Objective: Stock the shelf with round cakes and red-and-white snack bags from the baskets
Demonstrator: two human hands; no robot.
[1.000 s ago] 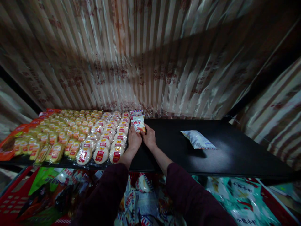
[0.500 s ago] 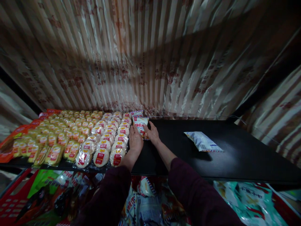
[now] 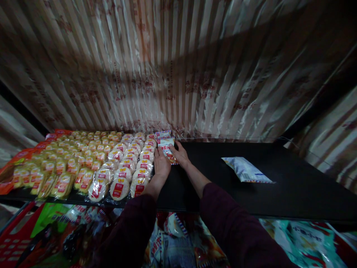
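Observation:
Both my hands are around a white snack bag with red print and a striped edge, near the back of the black shelf. My left hand presses along the bag's left side, beside the rows of round wrapped crackers. From the right, my right hand has its fingers on the bag's front. Another striped-edge bag shows just behind it. A silvery-white bag lies farther right on the shelf, touched by neither hand.
Yellow wrapped snacks and orange packs cover the shelf's left part. A striped, wrinkled sheet hangs behind. Below the front edge are a red basket, assorted bags and teal bags.
My hands remain around the bag, which has tilted a little between them. The view has shifted slightly, so the silvery-white bag appears farther right.

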